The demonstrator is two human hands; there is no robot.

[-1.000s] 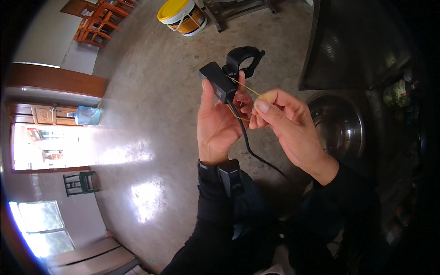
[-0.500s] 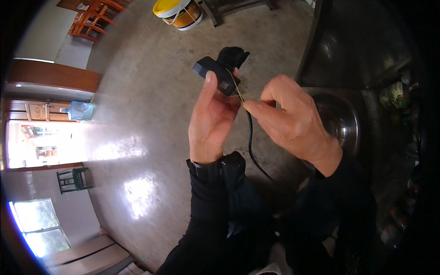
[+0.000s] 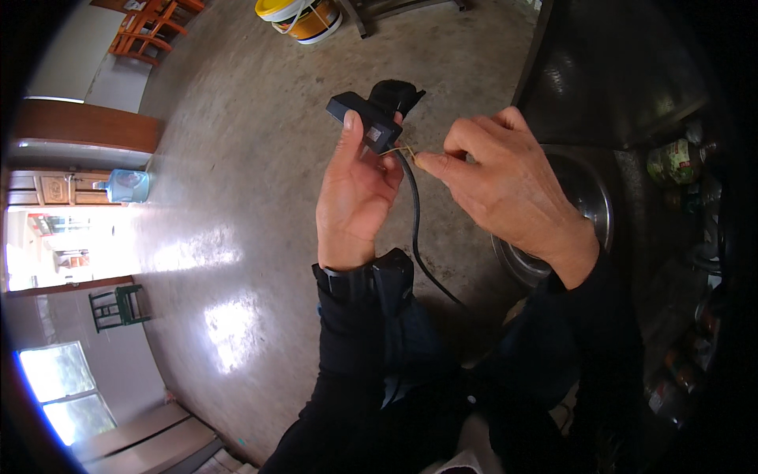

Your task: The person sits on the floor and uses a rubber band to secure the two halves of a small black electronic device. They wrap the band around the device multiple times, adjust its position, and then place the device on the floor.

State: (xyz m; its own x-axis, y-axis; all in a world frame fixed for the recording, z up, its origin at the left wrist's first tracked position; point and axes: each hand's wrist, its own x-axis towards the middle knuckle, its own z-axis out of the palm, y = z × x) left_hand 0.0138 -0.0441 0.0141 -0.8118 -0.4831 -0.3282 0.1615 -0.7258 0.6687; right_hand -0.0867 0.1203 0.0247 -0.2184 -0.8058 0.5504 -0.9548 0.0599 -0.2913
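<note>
My left hand (image 3: 353, 201) grips a small black box-shaped device (image 3: 363, 117), thumb pressed on its near face where a small pale label sits. Behind it is a dark rounded piece (image 3: 395, 96); whether the two are joined I cannot tell. A black cable (image 3: 416, 225) leads down from the device toward my knees. Thin yellowish wire or string (image 3: 404, 148) stretches from the device's lower end to my right hand (image 3: 505, 186). That hand is closed in a pinch of thumb and forefinger on the strand, beside the cable.
A round metal basin (image 3: 604, 209) is beyond my right wrist, below a dark panel (image 3: 616, 79). Jars (image 3: 671, 162) line the right side. A yellow-lidded bucket (image 3: 304, 20) stands ahead. To the left are a blue water jug (image 3: 128, 186) and a green chair (image 3: 118, 308).
The yellowish strand, earlier lying along the device and cable, now bends out sideways to my right fingers. Both hands and the device appear slightly farther left in view.
</note>
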